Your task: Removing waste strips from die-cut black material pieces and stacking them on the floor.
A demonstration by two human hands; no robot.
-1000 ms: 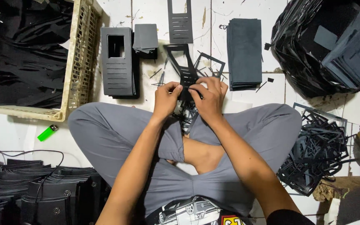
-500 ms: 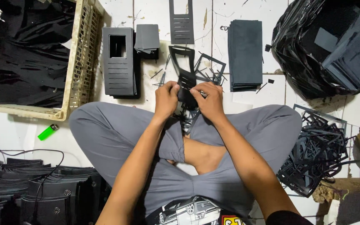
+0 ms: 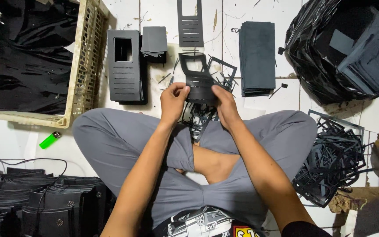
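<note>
I sit cross-legged on a white tiled floor. Both hands hold one black die-cut sheet (image 3: pixel 199 81) with a rectangular window and slots, raised just above my knees. My left hand (image 3: pixel 174 102) pinches its left edge and my right hand (image 3: pixel 224 104) pinches its right edge. Below the sheet, between my legs, lies a small heap of black offcuts (image 3: pixel 198 120). Thin black cut-out frames (image 3: pixel 222 70) lie on the floor just behind the held sheet.
A cream plastic crate (image 3: pixel 82 66) of black material stands at left. Stacks of black cut pieces (image 3: pixel 124 66), a slotted strip (image 3: pixel 190 22) and a dark stack (image 3: pixel 257 57) lie ahead. A black plastic bag (image 3: pixel 343 48) is at right, scrap frames (image 3: pixel 334 158) below it, a green lighter (image 3: pixel 50 140) near my knee.
Both hands have shifted a little outward on the black sheet, and the sheet now stands more upright and spread between them. The rest of the floor is unchanged.
</note>
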